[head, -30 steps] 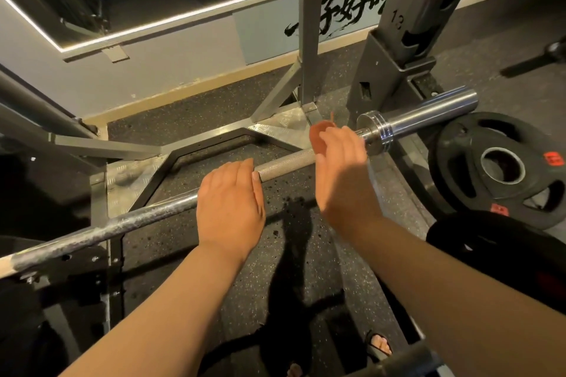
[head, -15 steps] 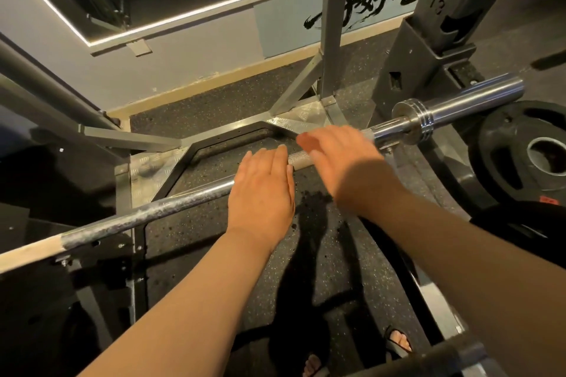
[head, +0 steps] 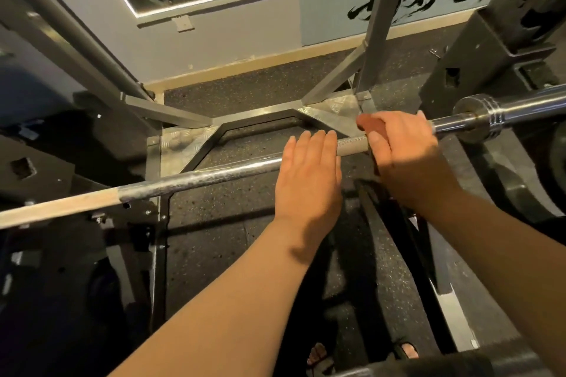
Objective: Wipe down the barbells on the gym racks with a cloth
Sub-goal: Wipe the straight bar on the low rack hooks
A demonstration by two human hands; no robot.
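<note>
barbell [head: 214,174]: runs lower left to upper right, above the rack base [head: 183,150]
left hand [head: 309,180]: on the barbell, just left of the right hand [head: 404,156]
right hand: round the barbell, left of the collar [head: 481,115]
cloth [head: 369,125]: under the right hand, on the barbell

The bar [head: 214,176] is shining silver, with a grey knurled part. The cloth [head: 369,125] is looking red-brown, and the floor [head: 214,239] is showing black with pale specks.

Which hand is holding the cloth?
The right hand: its fingers curl round the barbell with the reddish cloth poking out. The left hand just rests flat on it, fingers straight.
</note>
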